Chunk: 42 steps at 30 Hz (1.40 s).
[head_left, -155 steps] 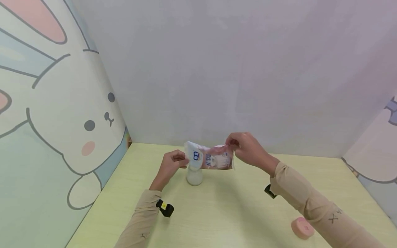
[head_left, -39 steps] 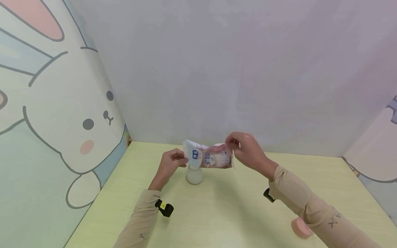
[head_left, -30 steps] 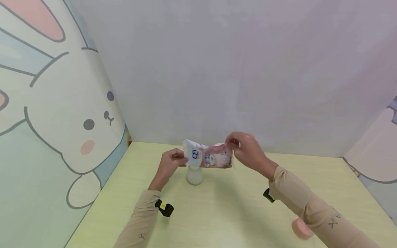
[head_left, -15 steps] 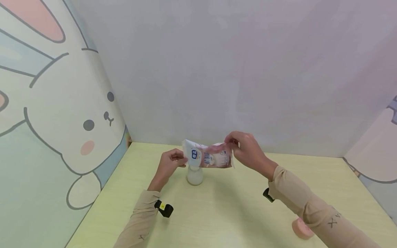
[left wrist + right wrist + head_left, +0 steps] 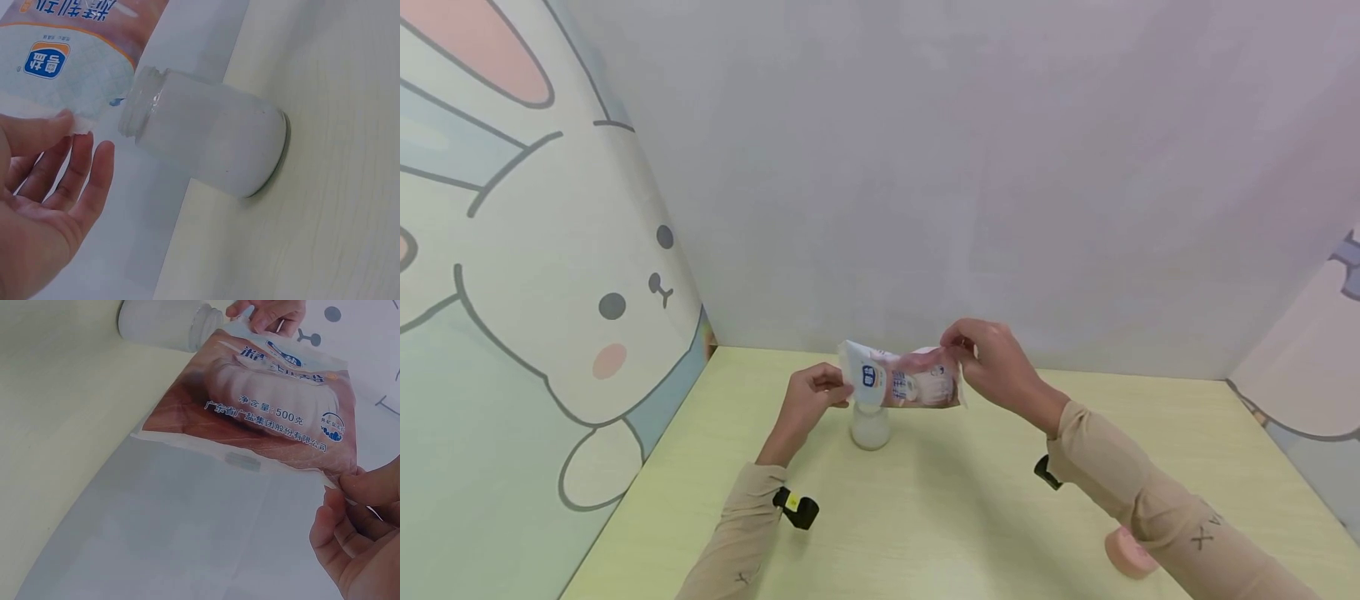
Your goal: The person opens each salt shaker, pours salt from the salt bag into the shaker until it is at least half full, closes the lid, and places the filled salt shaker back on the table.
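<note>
A printed salt bag, marked 500 g, is held sideways in the air by both hands. My left hand pinches its left end between thumb and finger, the other fingers loosely bent. My right hand pinches the upper corner of its right end. Below the left end stands a clear glass jar, upright on the table. White contents fill much of the jar in the left wrist view. There, the bag's corner lies close to the jar's open mouth; whether salt is flowing, I cannot tell.
A round pink lid lies on the pale yellow table, partly behind the right sleeve. A plain grey wall rises behind the table. The left side panel carries a cartoon rabbit.
The bag and both hands have drifted very slightly left over the last few seconds. Both grips look the same, and the jar stays in place.
</note>
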### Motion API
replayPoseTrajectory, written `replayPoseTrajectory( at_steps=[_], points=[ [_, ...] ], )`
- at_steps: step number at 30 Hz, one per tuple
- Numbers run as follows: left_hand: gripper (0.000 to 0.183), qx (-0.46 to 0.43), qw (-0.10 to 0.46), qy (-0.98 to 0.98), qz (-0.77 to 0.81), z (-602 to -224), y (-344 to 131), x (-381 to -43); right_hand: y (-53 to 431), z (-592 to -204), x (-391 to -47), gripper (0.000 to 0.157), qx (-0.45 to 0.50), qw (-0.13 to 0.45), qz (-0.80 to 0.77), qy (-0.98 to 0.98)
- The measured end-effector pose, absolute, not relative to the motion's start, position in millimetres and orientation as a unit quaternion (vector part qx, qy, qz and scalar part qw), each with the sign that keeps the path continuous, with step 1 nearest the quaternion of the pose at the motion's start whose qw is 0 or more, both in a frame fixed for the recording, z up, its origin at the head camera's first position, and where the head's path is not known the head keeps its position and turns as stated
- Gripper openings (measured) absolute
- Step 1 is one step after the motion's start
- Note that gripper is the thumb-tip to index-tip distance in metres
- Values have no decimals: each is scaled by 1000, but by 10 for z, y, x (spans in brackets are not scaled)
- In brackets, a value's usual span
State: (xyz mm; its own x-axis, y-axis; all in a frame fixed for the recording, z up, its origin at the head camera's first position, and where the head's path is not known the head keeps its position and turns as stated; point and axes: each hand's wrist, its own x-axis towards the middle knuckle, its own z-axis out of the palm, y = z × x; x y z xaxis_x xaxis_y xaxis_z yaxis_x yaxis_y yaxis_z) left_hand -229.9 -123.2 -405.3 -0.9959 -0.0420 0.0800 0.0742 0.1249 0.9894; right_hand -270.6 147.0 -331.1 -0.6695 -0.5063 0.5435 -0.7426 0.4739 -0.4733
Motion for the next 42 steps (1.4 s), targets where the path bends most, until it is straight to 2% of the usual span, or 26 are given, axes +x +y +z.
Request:
replayPoseTrajectory(
  at_steps=[22, 29, 42],
  points=[
    [12, -17, 41, -748, -662, -4098, -1258, -2298, 1460, -3362, -2725, 18, 374, 168, 347, -843],
    [9, 0, 55, -746, -664, -4360, -1298, -2459, 1468, -3358, -2723, 18, 374, 170, 344, -845],
    [9, -3, 59, -747, -663, -4357, -1290, -2456, 1467, -3359, -2728, 18, 373, 171, 338, -847]
  ],
)
